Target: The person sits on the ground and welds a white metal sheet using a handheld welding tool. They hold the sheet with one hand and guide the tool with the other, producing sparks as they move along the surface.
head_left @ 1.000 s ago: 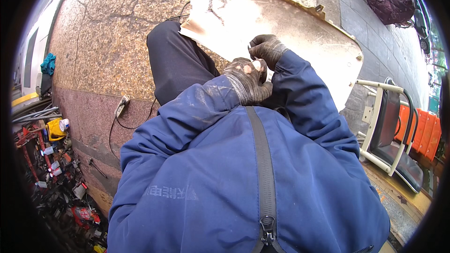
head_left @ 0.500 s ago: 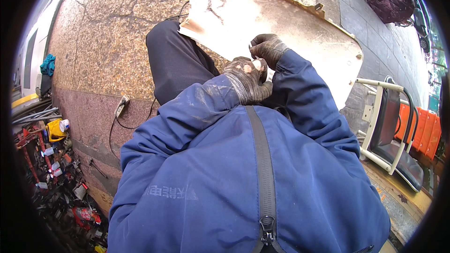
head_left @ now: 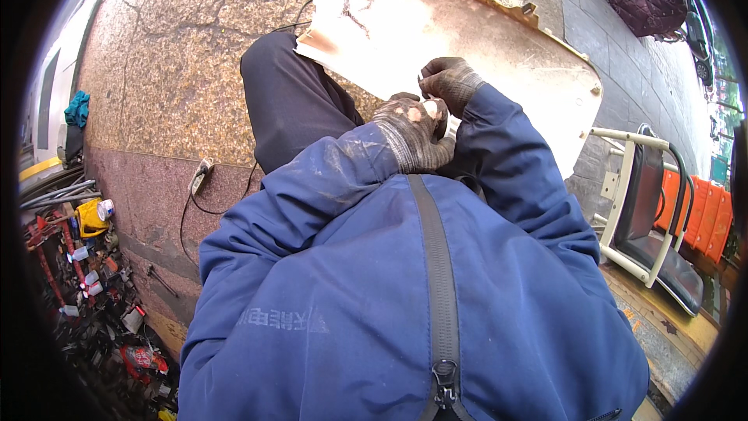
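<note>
Both hands wear dirty, dark-palmed grey knit gloves and meet in front of my chest, over the near edge of a large whitish panel (head_left: 499, 51) with a stained surface. My left hand (head_left: 413, 131) is closed, its back turned up with worn pale patches showing at the knuckles. Whatever lies in its fingers is hidden. Just beyond it and to the right, my right hand (head_left: 452, 80) has its fingers pinched together. A small dark sliver shows below those fingertips, too small to name. The panel rests across the area of my legs.
A socket strip (head_left: 202, 175) with a black cable lies on the paving at left. Tools and scrap (head_left: 101, 296) are heaped at lower left, near a yellow container (head_left: 93, 218). On the right stand a metal-framed black chair (head_left: 650, 218) and orange barriers (head_left: 697, 214).
My right hand's fingertips have drawn slightly to the right, and the small dark sliver shows more plainly. The left hand and the panel stay nearly in place.
</note>
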Demonstrator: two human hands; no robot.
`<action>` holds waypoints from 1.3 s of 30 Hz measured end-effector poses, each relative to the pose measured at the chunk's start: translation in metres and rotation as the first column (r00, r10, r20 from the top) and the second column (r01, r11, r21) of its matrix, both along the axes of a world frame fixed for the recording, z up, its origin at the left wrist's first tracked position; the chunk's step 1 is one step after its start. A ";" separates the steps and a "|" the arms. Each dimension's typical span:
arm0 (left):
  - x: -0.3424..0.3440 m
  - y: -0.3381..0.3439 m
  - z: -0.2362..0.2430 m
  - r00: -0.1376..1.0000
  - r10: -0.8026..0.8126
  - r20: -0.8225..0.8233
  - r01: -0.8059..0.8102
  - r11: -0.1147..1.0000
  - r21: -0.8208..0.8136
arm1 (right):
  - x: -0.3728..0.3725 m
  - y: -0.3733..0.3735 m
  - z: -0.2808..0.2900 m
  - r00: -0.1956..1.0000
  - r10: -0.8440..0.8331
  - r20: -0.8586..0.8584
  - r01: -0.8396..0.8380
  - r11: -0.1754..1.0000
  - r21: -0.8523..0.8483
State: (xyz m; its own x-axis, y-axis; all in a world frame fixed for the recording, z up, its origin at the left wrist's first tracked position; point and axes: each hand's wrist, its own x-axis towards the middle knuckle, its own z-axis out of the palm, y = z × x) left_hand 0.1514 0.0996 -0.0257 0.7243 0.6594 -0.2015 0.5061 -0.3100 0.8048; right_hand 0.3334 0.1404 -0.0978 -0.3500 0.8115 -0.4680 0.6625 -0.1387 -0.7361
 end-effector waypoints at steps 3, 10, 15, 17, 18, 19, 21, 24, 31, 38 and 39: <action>0.001 0.000 0.001 1.000 -0.024 0.005 0.024 1.000 -0.012 | -0.003 -0.004 0.012 0.971 -0.233 -0.048 0.225 0.964 -0.140; 0.002 -0.001 -0.001 0.996 -0.088 -0.015 0.087 0.996 -0.023 | -0.013 -0.008 0.030 0.861 -0.507 -0.038 0.466 0.816 -0.341; 0.002 -0.003 -0.002 0.996 -0.087 -0.017 0.087 0.996 -0.003 | -0.014 -0.010 0.032 0.836 -0.547 -0.038 0.493 0.780 -0.385; 0.002 -0.002 -0.003 0.994 -0.105 0.000 0.105 0.994 -0.034 | -0.013 -0.011 0.035 0.846 -0.534 -0.017 0.490 0.789 -0.371; 0.002 -0.002 -0.003 0.994 -0.112 0.010 0.113 0.993 -0.024 | -0.014 -0.012 0.037 0.855 -0.519 -0.008 0.481 0.798 -0.362; 0.002 -0.002 -0.003 0.993 -0.117 0.017 0.117 0.993 -0.018 | -0.014 -0.012 0.039 0.863 -0.506 0.006 0.475 0.806 -0.353; 0.003 -0.002 -0.003 0.991 -0.128 0.024 0.128 0.992 -0.003 | -0.014 -0.013 0.043 0.873 -0.487 0.018 0.463 0.818 -0.341; 0.003 -0.003 -0.001 0.991 -0.127 0.043 0.126 0.992 0.020 | -0.014 -0.015 0.047 0.885 -0.465 0.019 0.445 0.832 -0.332; 0.004 -0.005 0.002 0.988 -0.128 0.081 0.126 0.992 0.027 | -0.010 -0.018 0.050 0.873 -0.488 -0.008 0.448 0.807 -0.385; 0.005 -0.005 0.002 0.980 -0.162 0.112 0.154 0.985 0.080 | -0.010 -0.018 0.052 0.851 -0.526 -0.008 0.465 0.761 -0.452; 0.005 -0.005 0.003 0.981 -0.155 0.114 0.148 0.987 0.068 | -0.010 -0.018 0.051 0.849 -0.529 -0.012 0.468 0.762 -0.448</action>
